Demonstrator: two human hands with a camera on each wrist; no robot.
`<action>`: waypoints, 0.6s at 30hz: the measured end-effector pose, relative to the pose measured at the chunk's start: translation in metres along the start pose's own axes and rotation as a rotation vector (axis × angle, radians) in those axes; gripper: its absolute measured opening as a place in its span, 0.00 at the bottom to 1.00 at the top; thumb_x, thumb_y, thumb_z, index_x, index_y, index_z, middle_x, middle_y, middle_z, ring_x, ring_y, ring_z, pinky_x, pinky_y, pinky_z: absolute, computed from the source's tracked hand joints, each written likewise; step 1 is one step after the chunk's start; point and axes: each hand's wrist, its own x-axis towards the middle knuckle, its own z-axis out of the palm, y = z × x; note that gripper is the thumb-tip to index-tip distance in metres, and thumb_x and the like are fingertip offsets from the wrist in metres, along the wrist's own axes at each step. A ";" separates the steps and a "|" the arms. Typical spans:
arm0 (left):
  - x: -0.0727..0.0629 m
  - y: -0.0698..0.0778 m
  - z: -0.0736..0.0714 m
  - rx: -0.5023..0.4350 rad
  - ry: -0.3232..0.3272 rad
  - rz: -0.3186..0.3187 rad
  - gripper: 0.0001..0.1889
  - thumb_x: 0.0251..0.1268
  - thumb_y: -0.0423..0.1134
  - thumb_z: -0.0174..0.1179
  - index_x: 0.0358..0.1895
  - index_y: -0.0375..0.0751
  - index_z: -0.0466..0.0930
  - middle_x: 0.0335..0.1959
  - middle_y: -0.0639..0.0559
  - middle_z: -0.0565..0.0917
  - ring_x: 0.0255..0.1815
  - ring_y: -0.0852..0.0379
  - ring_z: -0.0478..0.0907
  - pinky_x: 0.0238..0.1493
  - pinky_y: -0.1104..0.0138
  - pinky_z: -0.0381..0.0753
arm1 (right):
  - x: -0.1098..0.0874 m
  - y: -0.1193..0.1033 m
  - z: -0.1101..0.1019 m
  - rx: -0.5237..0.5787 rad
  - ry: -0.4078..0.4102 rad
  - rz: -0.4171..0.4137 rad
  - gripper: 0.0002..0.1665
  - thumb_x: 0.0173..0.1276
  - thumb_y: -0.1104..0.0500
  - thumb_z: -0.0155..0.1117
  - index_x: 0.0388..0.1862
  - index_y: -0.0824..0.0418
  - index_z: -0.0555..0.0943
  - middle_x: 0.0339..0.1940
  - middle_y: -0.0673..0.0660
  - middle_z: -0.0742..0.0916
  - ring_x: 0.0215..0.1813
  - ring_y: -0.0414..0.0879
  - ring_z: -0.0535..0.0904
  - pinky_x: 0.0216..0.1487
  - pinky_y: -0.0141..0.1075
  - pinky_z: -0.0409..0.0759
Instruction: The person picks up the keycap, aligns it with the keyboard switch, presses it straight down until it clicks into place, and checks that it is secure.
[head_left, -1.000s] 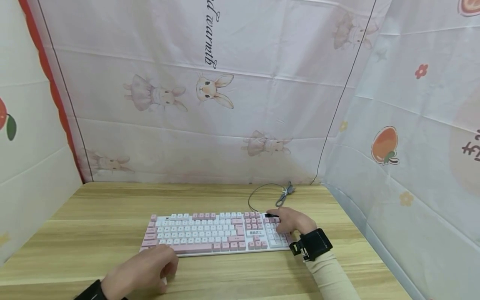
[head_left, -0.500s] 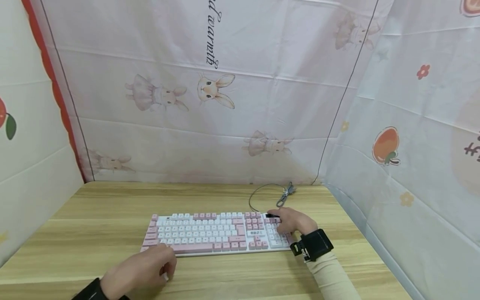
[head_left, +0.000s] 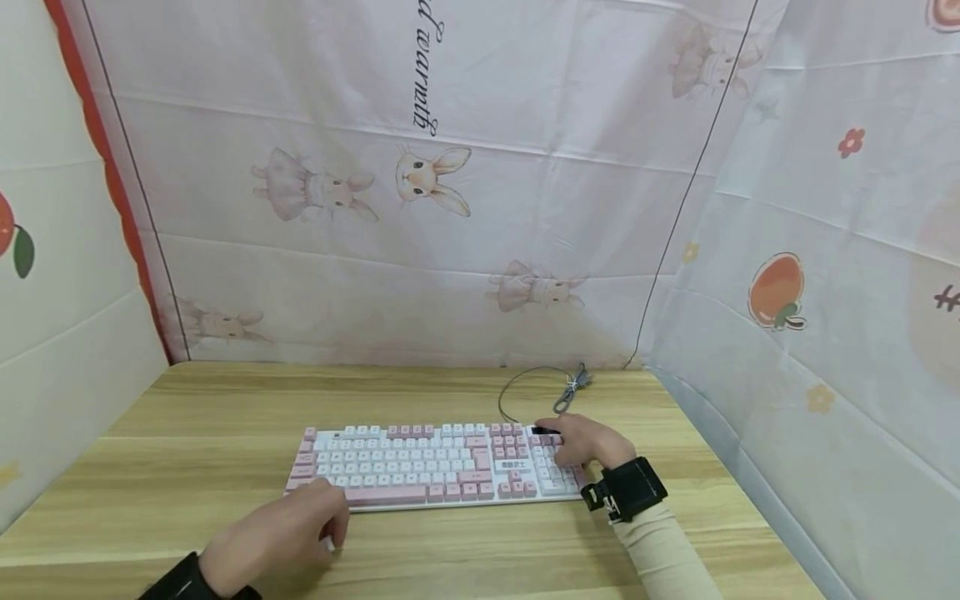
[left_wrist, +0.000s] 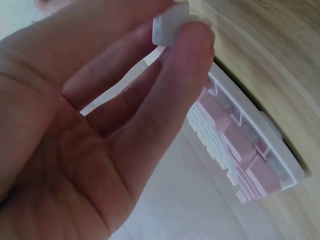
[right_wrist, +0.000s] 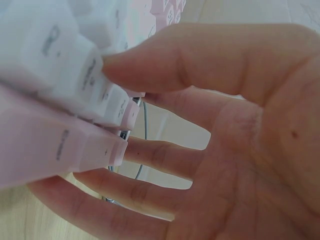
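Note:
A pink-and-white keyboard lies flat on the wooden table. My left hand is by its front left corner and partly covers that corner in the head view. Between its thumb and finger it pinches a small white keycap, clearest in the left wrist view. My right hand holds the keyboard's right end, over the number pad. In the right wrist view the thumb lies on the white keys, with the fingers spread along the keyboard's right side.
A grey cable runs behind the keyboard to a tied bundle. The wooden table extends around the keyboard. Printed cloth hangs at the back and both sides.
My left hand has shifted slightly up and left, with the keycap still pinched. The right hand and keyboard stay nearly in place.

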 end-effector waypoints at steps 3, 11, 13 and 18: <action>0.001 -0.002 0.001 0.025 0.029 0.052 0.14 0.48 0.25 0.69 0.27 0.52 0.80 0.28 0.65 0.74 0.29 0.72 0.64 0.29 0.75 0.69 | 0.000 0.000 0.000 -0.013 0.003 -0.007 0.47 0.56 0.73 0.65 0.78 0.55 0.70 0.65 0.62 0.79 0.35 0.46 0.79 0.27 0.36 0.78; 0.004 -0.004 0.001 0.077 0.041 0.057 0.16 0.47 0.23 0.72 0.29 0.50 0.81 0.27 0.64 0.73 0.30 0.71 0.63 0.29 0.74 0.67 | 0.001 0.001 0.000 -0.013 0.003 -0.007 0.47 0.56 0.73 0.65 0.77 0.54 0.71 0.65 0.62 0.79 0.36 0.46 0.79 0.27 0.37 0.79; 0.004 -0.004 0.001 0.080 0.030 0.034 0.15 0.48 0.24 0.73 0.29 0.50 0.81 0.27 0.64 0.74 0.30 0.71 0.63 0.29 0.73 0.67 | 0.001 0.001 0.000 -0.008 0.001 -0.004 0.48 0.56 0.73 0.65 0.77 0.53 0.70 0.66 0.62 0.79 0.35 0.46 0.79 0.27 0.37 0.80; 0.004 -0.004 0.001 0.088 0.037 0.021 0.14 0.49 0.25 0.72 0.30 0.50 0.81 0.28 0.63 0.74 0.31 0.70 0.63 0.30 0.72 0.68 | 0.002 0.001 0.002 0.009 -0.001 0.009 0.48 0.56 0.73 0.65 0.78 0.52 0.70 0.68 0.62 0.78 0.33 0.46 0.79 0.27 0.37 0.81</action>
